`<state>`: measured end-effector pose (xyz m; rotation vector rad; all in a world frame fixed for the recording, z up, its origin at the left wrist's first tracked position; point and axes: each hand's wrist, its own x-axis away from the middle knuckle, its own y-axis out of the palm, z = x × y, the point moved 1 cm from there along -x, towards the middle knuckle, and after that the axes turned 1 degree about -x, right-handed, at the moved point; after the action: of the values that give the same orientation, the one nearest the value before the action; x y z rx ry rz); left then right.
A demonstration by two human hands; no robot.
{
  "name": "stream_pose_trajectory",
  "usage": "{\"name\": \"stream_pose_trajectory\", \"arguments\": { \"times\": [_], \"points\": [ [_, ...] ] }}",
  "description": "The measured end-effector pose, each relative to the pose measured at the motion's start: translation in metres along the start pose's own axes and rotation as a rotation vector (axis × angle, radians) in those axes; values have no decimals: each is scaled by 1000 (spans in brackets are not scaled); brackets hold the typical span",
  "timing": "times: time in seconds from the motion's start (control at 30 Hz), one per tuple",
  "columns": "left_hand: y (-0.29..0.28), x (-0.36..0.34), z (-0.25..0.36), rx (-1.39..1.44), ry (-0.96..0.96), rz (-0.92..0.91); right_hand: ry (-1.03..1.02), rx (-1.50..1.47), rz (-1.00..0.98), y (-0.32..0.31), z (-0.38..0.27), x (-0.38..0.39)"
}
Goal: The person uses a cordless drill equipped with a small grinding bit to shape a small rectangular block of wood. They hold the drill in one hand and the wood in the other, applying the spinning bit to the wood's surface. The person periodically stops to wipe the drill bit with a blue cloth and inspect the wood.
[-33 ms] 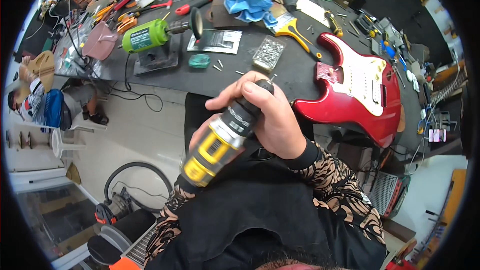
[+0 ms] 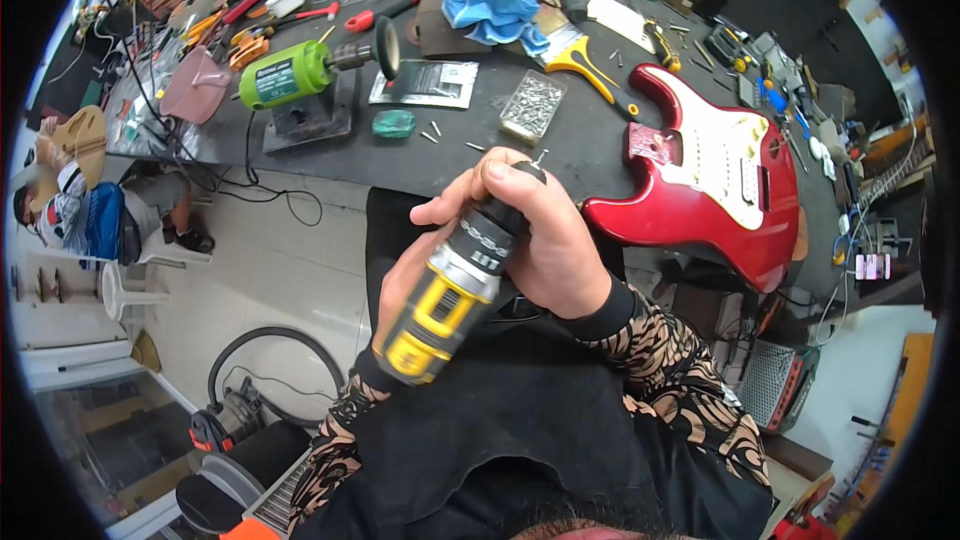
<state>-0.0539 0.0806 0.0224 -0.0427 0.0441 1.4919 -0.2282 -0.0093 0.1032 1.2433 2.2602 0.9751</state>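
A yellow and black cordless drill [image 2: 445,305] is tilted over my lap, its chuck end pointing up toward the bench. A thin bit [image 2: 542,156] pokes out of the chuck. My right hand [image 2: 555,245] is closed round the black chuck, thumb laid over it. Behind the drill body, my left hand [image 2: 398,280] grips it from the left; the drill hides its fingers and most of the handle. Beyond my hands, on the dark bench, stands a clear box of screws [image 2: 533,108]. To the right lies a red electric guitar body [image 2: 700,205] with a white pickguard.
A green bench grinder [image 2: 290,78] stands at the left. Near it lie a silver packet [image 2: 425,85], a green block [image 2: 394,123] and loose screws. A yellow-handled brush [image 2: 590,70] and blue cloth [image 2: 492,10] lie farther back. A person [image 2: 75,195] sits at far left; a vacuum [image 2: 230,415] is on the floor.
The drill's back end has shifted slightly down and right, and its body looks less blurred. Both hands keep their hold. The whole view has moved a little.
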Motion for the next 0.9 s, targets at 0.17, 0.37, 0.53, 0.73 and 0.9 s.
{"name": "stream_pose_trajectory", "arguments": {
  "times": [0.17, 0.37, 0.53, 0.73, 0.9],
  "points": [
    [27, -1, -6, 871, -377, 171, 82, -137, 149, 3, -2, 12],
    [46, 16, -55, -102, 224, 245, -34, -109, -55, -16, 14, 4],
    [29, 9, -8, 100, 212, 140, -115, -387, 172, -15, 23, 6],
    [-11, 11, 8, -46, 27, 45, 1, -44, 286, -39, 2, 11],
    [-25, 12, 16, 191, -3, -62, 79, 293, 164, -50, -14, 14]
  ]
}}
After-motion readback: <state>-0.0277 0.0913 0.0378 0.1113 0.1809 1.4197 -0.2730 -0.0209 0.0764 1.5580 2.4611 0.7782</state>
